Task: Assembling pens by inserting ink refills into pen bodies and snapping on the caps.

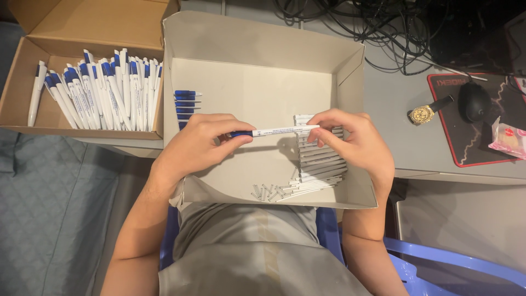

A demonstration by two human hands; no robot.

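both hands fingertip-pinched, forearms converging

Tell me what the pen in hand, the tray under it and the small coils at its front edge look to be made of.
Pen: smooth plastic, apparently, with a glossy white barrel and blue end.
Tray: matte grey cardboard, with folded corners and raw edges.
Coils: likely metal wire springs, thin and silvery, though too small to be sure.

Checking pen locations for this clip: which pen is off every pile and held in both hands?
The pen held level over the grey tray, left hand on its blue end, right hand on its white tip. The other finished pens lie in the brown box.
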